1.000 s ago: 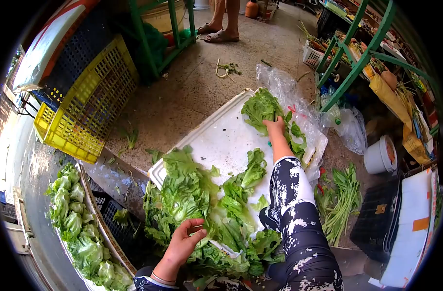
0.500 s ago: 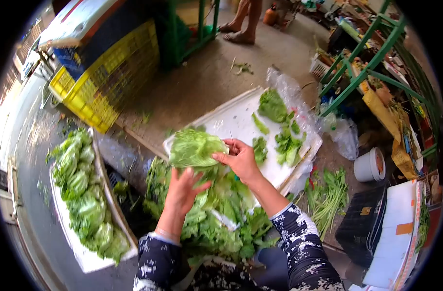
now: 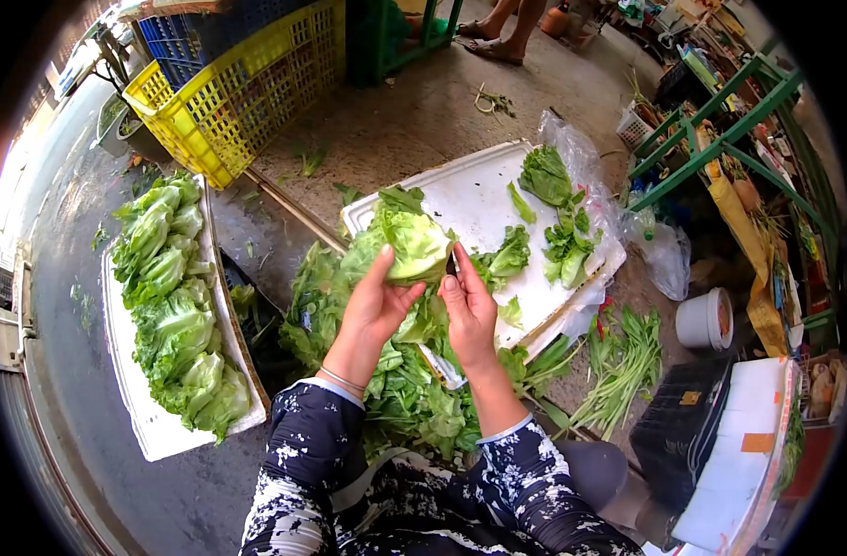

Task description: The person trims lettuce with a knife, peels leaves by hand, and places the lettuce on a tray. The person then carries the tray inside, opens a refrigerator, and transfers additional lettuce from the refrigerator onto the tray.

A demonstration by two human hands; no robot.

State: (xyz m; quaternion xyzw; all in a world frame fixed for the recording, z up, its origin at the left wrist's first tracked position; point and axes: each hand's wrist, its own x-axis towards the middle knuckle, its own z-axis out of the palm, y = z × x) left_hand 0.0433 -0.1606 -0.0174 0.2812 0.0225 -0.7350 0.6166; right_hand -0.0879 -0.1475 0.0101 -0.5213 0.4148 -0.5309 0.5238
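Observation:
My left hand (image 3: 375,306) is wrapped round the lower left side of a pale green lettuce head (image 3: 414,243), thumb up against its leaves. At the lettuce's right side my right hand (image 3: 468,301) grips a small dark knife (image 3: 452,262), its blade edge close to the stem end. Below both hands lies a pile of loose green leaves (image 3: 414,398). Behind them a white foam tray (image 3: 470,190) holds another lettuce head (image 3: 546,176) and some smaller leafy pieces (image 3: 569,246).
At the left, a second white tray (image 3: 132,408) carries a row of lettuces (image 3: 178,315). A yellow crate (image 3: 247,102) stands at the upper left. Long-stemmed greens (image 3: 623,371), a white bucket (image 3: 704,320) and a black box (image 3: 683,417) are at the right. A person's feet (image 3: 493,46) show at the top.
My right hand has come back from the tray's far end to the lettuce between my hands. My left hand has closed on that lettuce. The view has shifted, bringing the left tray further in.

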